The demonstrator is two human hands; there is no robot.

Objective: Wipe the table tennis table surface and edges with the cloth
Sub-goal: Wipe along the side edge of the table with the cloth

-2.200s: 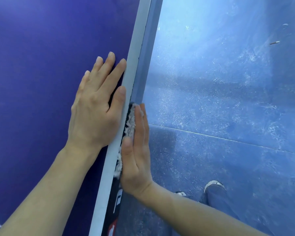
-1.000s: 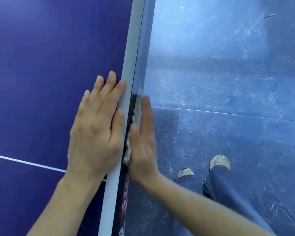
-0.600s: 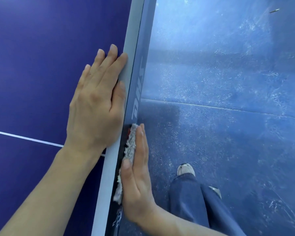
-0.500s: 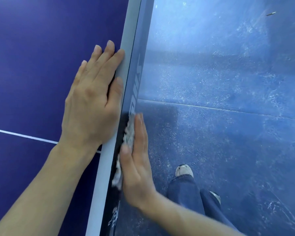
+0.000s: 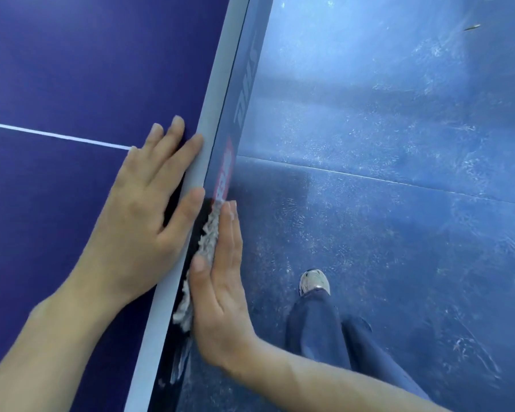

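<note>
The floor (image 5: 399, 233) of the room was blue and scuffed, with pale marks all over it, and the dark blue table tennis table (image 5: 57, 69) stood at its left side. Nearest to me, the person's right hand (image 5: 220, 286) was laid flat against the vertical side face (image 5: 244, 84) of the table, the fingers (image 5: 231, 233) straight and close together, the thumb lying along them. The cloth (image 5: 208, 236), pale grey and fuzzy, was pressed between this hand and the side face. Its ragged border came out on the thumb side, from the heel of the hand up to just beside the fingertips; the rest of it was hidden under the palm.

A little further, the left hand (image 5: 143, 215) rested palm down on the table top. Its fingers were straight, only slightly spread, and held nothing. The forefinger and the thumb lay on the grey edge band (image 5: 220, 84), and the thumb tip was near the upper end of the cloth.

On the floor stood a light shoe (image 5: 314, 281) under a leg in blue jeans (image 5: 312, 328). Beyond the hands, a thin white line (image 5: 57, 135) crossed the table top, a red label (image 5: 225, 173) showed on the side face, and a thin seam (image 5: 369, 176) ran across the floor.
</note>
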